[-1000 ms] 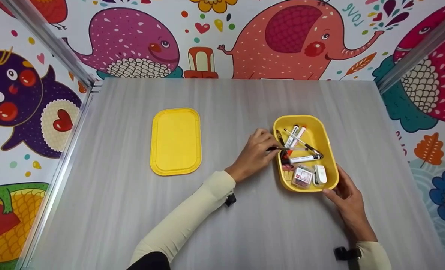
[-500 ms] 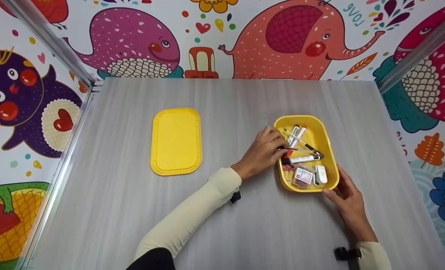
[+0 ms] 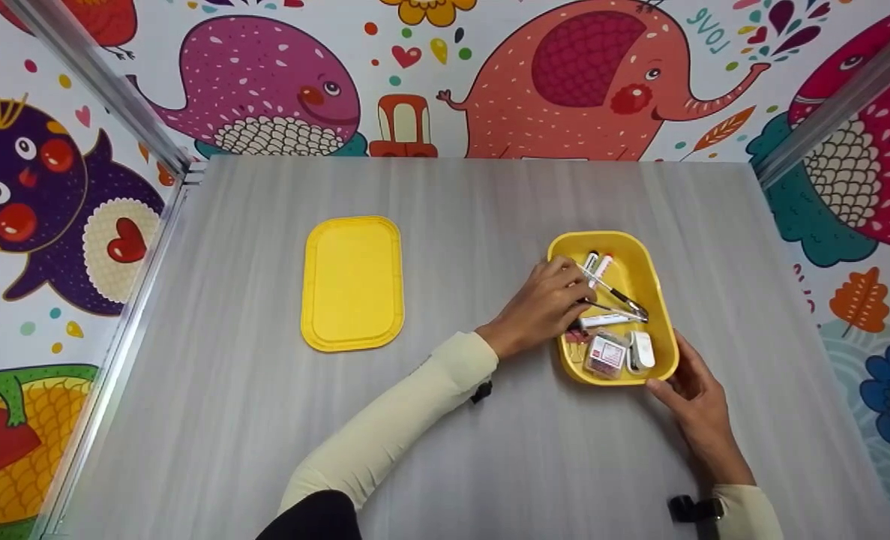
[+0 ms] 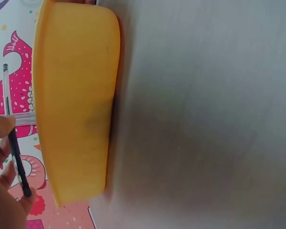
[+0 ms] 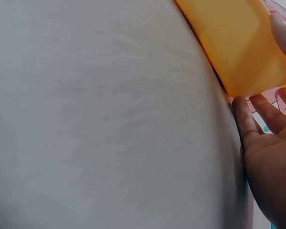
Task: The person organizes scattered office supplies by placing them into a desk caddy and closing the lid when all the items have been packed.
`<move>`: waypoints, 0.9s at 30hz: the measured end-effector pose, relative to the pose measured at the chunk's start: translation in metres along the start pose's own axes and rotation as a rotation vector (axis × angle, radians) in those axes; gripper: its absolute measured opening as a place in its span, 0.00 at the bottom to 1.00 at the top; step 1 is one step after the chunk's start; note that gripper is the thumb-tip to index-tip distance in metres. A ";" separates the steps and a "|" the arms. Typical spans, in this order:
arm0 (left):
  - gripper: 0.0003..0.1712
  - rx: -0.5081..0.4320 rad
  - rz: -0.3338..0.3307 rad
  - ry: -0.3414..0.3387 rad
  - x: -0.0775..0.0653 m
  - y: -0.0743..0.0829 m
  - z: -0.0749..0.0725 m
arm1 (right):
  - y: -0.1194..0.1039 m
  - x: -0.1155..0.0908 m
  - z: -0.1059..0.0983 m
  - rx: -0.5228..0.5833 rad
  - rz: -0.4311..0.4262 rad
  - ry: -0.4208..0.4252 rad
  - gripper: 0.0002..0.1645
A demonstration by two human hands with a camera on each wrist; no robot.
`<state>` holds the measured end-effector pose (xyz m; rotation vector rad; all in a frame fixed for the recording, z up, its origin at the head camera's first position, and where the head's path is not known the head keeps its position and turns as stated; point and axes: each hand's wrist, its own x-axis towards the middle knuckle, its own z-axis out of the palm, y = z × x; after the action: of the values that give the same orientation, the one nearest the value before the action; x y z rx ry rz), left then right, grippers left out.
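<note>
My left hand (image 3: 540, 306) reaches over the left rim of a yellow plastic bin (image 3: 643, 262) and pinches a pen. In the left wrist view this pen (image 4: 20, 164) shows a clear end and a dark end, held above the rim. Inside the bin lie another pen (image 3: 615, 292), a white marker (image 3: 606, 320) and two more markers partly behind my left hand. A small clear box with a white label (image 3: 606, 355) and a white stapler-like item (image 3: 642, 350) sit at the near end. My right hand (image 3: 696, 409) grips the near right corner, thumb at the rim, fingers against the outer wall.
A flat yellow lid (image 3: 352, 285) lies on the grey table (image 3: 445, 202) left of the bin. Printed cartoon panels (image 3: 265, 82) stand along the back and sides, with metal posts (image 3: 100, 82) at the corners.
My left hand has moved right, from the bin's left edge to over its contents, with the pen still pinched. The pen's tip now points more toward the near right. My right hand stays put.
</note>
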<state>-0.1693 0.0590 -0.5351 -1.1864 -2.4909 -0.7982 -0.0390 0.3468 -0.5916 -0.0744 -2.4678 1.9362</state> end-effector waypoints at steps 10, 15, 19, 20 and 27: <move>0.09 0.084 0.061 -0.042 0.010 0.001 0.008 | 0.001 0.000 0.000 -0.002 0.021 0.000 0.52; 0.10 0.102 0.066 -0.049 0.012 -0.001 0.011 | 0.002 0.000 0.000 -0.008 0.018 -0.004 0.51; 0.10 0.087 0.069 -0.030 0.012 -0.002 0.012 | 0.001 -0.001 0.000 -0.006 0.025 -0.006 0.51; 0.09 0.083 0.070 -0.026 0.012 -0.002 0.012 | 0.000 -0.001 0.000 -0.006 0.026 -0.007 0.51; 0.11 0.060 0.022 -0.040 0.009 0.000 0.010 | -0.002 -0.001 0.000 -0.024 0.035 -0.005 0.52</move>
<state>-0.1754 0.0706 -0.5387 -1.2187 -2.5109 -0.6952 -0.0377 0.3466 -0.5894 -0.1138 -2.5098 1.9228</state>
